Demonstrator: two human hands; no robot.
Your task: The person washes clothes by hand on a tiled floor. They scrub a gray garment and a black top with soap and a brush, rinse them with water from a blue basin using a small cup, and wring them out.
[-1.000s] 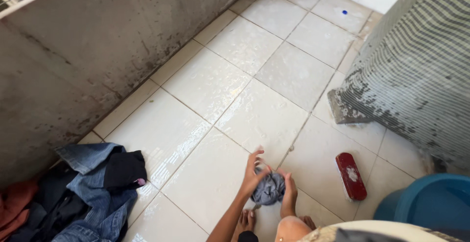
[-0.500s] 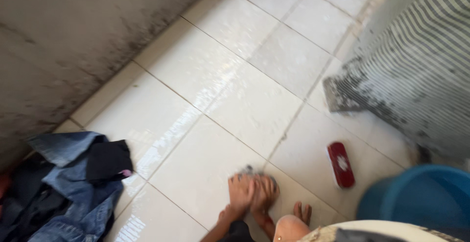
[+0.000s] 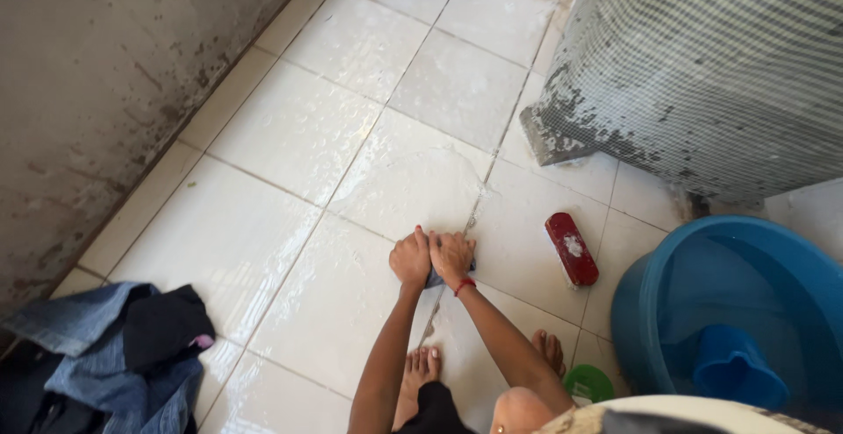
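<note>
At the bottom edge of the view sit the person's knee and two bare feet (image 3: 421,368), planted on the wet floor (image 3: 290,232) in a squat that puts both arms straight out in front. Just right of the feet lies a small green round object (image 3: 588,383), partly hidden; what it is cannot be told.

Further out, the left hand (image 3: 411,258) and the right hand (image 3: 451,256) are pressed side by side onto a small grey-blue cloth (image 3: 433,278), which lies bunched on the tile close to a grout line. Only a sliver of the cloth shows beneath the palms. The fingers of both hands are curled down over it, knuckles up, clenched on the fabric, a posture that puts body weight through the arms into the floor. A red band circles the right wrist.

To the right, a red scrubbing brush (image 3: 572,249) lies flat on the tile, within easy reach of the right hand. Beyond it a blue basin (image 3: 650,298) holds a smaller blue scoop (image 3: 733,365). At lower left, against the wall, a pile of clothes (image 3: 123,355) with denim and dark pieces is heaped well apart from the hands.

Farther off, a glistening film of water spreads over the tiles, bounded by a stained concrete wall (image 3: 114,74) on the left and a mosaic-tiled block (image 3: 702,74) on the right.
</note>
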